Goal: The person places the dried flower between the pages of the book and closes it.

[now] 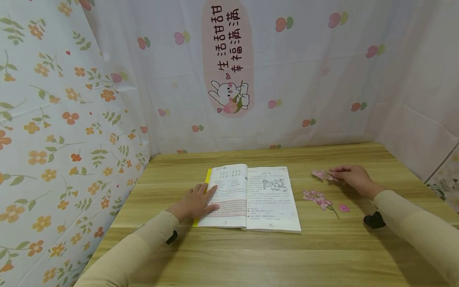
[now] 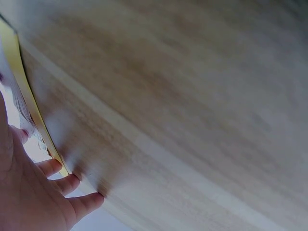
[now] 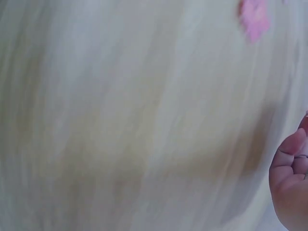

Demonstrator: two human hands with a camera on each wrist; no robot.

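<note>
Open book (image 1: 251,197) lying flat near the middle of the table (image 1: 229,255), spine running away from the person, pages facing up. Left hand (image 1: 195,203) laid flat on the left page near the yellow cover edge, fingers straight, pressing and not gripping; left wrist view confirms fingers extended along that edge (image 2: 33,125).

Right hand (image 1: 353,177) resting on the table well right of the book, fingertips closed in a narrow pinch on a small pink flower sprig (image 1: 322,174). Sprig lying roughly sideways, blossoms toward the book, the end under the fingers hidden. Second, larger sprig (image 1: 319,199) loose on the table between hand and book, thin stem trailing toward the person, long axis on a diagonal. One loose petal (image 1: 344,208) just beside that stem.

Judged handling: sprigs very light, thin, limp and fragile; petals likely to tear or drop if squeezed. Best taken by the stem or base with a light fingertip pinch. Book stiff enough to stay open under light pressure.

Right wrist view blurred; only one pink patch (image 3: 254,17) and curled fingers (image 3: 291,187) discernible.
</note>
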